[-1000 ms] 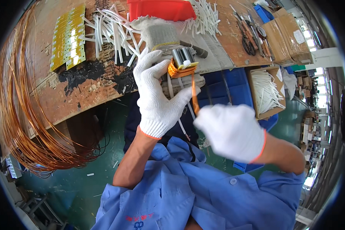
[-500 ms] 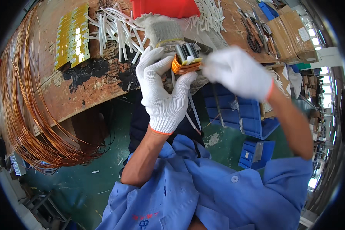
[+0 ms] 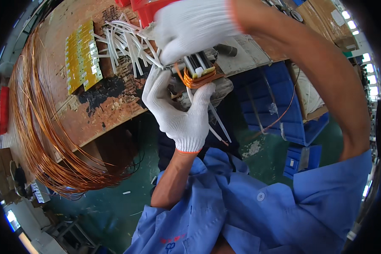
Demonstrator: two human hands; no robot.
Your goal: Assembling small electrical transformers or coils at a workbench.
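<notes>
My left hand (image 3: 175,112), in a white knit glove, grips a small coil (image 3: 199,80) of orange-brown copper wire wound around a yellowish bobbin. Grey metal cylinders (image 3: 197,63) stand up from the bobbin. Two white sleeved leads (image 3: 220,122) hang below the coil, one with a coppery tip. My right hand (image 3: 190,29), gloved too and partly blurred, is just beyond the coil with its fingers curled. A strand of copper wire (image 3: 178,71) runs from the coil up toward those fingers, which hide its end.
White sleeving pieces (image 3: 129,46) and yellow-taped strips (image 3: 82,57) lie on the worn wooden bench (image 3: 114,106). A large copper wire bundle (image 3: 67,165) hangs over its left edge. Red bins (image 3: 146,12) stand behind my right hand; blue bins (image 3: 262,101) are at right.
My right hand has swung from the right of the coil to its far side, up and leftward. The left hand still holds the coil. The view has shifted slightly.
</notes>
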